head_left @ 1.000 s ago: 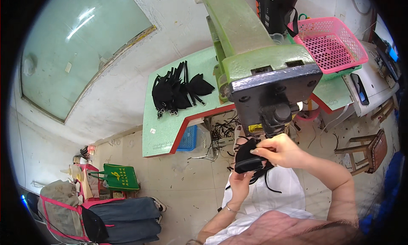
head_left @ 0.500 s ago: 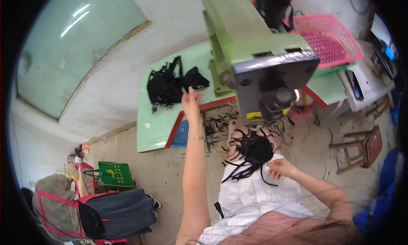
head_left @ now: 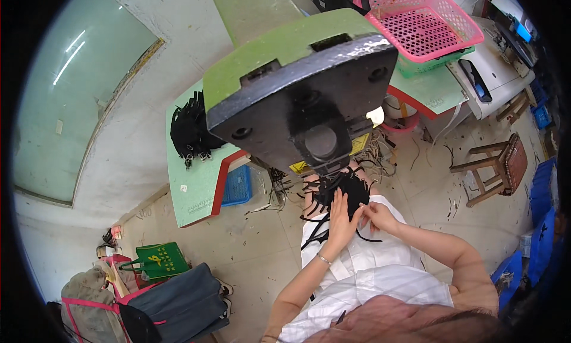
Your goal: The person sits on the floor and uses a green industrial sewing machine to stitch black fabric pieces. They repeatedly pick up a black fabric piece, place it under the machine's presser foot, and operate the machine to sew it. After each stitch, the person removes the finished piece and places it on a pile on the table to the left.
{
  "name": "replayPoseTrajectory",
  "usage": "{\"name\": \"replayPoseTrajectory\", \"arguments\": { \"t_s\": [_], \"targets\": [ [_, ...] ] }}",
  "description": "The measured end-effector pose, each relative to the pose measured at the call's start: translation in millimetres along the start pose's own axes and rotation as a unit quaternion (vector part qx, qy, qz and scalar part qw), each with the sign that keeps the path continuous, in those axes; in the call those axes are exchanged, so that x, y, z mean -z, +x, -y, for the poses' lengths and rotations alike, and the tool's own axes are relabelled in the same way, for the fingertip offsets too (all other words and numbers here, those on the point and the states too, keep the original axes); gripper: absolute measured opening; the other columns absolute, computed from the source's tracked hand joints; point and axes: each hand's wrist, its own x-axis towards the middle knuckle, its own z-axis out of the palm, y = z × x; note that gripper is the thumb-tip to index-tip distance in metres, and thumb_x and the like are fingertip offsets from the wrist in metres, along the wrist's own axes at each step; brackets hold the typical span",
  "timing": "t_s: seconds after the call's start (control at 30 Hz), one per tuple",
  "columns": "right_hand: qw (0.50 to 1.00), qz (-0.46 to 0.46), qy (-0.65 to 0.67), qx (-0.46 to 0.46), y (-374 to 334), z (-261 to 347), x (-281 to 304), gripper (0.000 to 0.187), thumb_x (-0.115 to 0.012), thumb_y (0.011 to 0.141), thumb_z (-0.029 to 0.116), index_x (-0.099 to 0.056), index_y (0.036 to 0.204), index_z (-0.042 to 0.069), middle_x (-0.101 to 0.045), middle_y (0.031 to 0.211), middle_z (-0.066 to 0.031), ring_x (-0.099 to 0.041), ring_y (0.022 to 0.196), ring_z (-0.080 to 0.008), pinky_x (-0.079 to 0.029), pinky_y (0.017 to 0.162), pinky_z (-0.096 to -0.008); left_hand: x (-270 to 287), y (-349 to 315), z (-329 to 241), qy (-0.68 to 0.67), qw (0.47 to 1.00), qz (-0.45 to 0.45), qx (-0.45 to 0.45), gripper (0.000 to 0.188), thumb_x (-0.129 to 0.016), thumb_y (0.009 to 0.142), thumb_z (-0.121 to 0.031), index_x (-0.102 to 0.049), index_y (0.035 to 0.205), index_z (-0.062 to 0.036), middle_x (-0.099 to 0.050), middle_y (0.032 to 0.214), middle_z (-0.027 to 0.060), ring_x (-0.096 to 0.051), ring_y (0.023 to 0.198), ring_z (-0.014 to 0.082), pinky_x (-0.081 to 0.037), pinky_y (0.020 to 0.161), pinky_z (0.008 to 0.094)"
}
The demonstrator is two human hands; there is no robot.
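Note:
A bundle of black fabric pieces with thin loose straps (head_left: 357,189) lies on my lap, below the machine head. My left hand (head_left: 341,223) rests on its near side, fingers stretched out and together. Close beside it, my right hand (head_left: 380,217) has its fingers curled in a pinch at the bundle's near right edge. Whatever is between those fingertips is too small to make out. More black strapped pieces with small metal fittings (head_left: 193,132) lie on the green tabletop (head_left: 189,191) to the left, partly hidden by the machine.
A large green and black machine head (head_left: 297,93) overhangs my lap. At the far right stand a pink basket (head_left: 425,30) and a phone (head_left: 474,80). A wooden stool (head_left: 493,164) is on the right; a green bag (head_left: 160,260) sits on the floor left. Black scraps litter the floor.
My left hand has come back from the pieces on the tabletop to the bundle on my lap. My right hand has shifted up beside it. The view has moved, so the machine looms larger.

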Motion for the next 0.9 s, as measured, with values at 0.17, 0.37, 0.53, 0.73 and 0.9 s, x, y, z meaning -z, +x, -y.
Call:
{"name": "replayPoseTrajectory", "arguments": {
  "t_s": [0.17,0.37,0.53,0.73,0.9],
  "targets": [
    [0.949,-0.085,-0.1,0.285,-17,0,-13,0.033,-0.045,0.095,0.034,-0.056,0.085,0.004,-0.06,0.067,-0.0077,-0.059,0.058,-0.0153,-0.045,0.055,-0.0258,39,7,-34,-0.167,0.967,-0.021,0.189,0.033,-0.065,0.084,-0.024,-0.054,0.09,0.006,-0.054,0.109,0.0166,-0.052,0.099,0.0253,-0.04,0.085,0.0307],
    [0.87,0.215,0.438,0.073,-44,57,34,0.035,-0.041,0.096,0.033,-0.056,0.087,0.003,-0.057,0.07,-0.0058,-0.059,0.06,-0.0168,-0.044,0.046,-0.0281,105,13,-76,-0.299,0.953,0.017,-0.031,0.018,-0.068,0.077,-0.007,-0.064,0.093,0.0025,-0.055,0.101,0.0063,-0.05,0.094,0.0163,-0.039,0.082,0.0275],
    [0.947,0.189,0.215,0.143,-84,126,47,0.029,-0.052,0.092,0.025,-0.06,0.098,-0.002,-0.061,0.079,-0.0057,-0.058,0.063,-0.0127,-0.045,0.048,-0.0257,110,10,-92,-0.33,0.938,-0.087,-0.061,0.013,-0.068,0.078,-0.006,-0.063,0.089,-0.0007,-0.052,0.098,0.005,-0.05,0.089,0.0141,-0.04,0.078,0.024],
    [0.961,0.055,0.049,0.266,-102,157,64,0.021,-0.065,0.082,0.007,-0.061,0.101,-0.002,-0.063,0.084,-0.0027,-0.056,0.07,-0.0054,-0.047,0.062,-0.0233,129,26,-123,-0.464,0.87,-0.148,0.07,0.016,-0.062,0.086,-0.01,-0.059,0.074,0.0,-0.057,0.079,0.0013,-0.05,0.072,0.0071,-0.041,0.07,0.0205],
    [0.952,0.0,0.001,0.306,-108,167,76,0.019,-0.07,0.078,0.009,-0.065,0.094,-0.001,-0.061,0.073,0.0026,-0.047,0.062,-0.0002,-0.037,0.054,-0.018,149,44,-122,-0.438,0.89,-0.103,0.076,0.02,-0.062,0.087,-0.014,-0.065,0.078,0.0027,-0.056,0.064,-0.0012,-0.05,0.061,0.0042,-0.042,0.058,0.0181]
  ]
}}
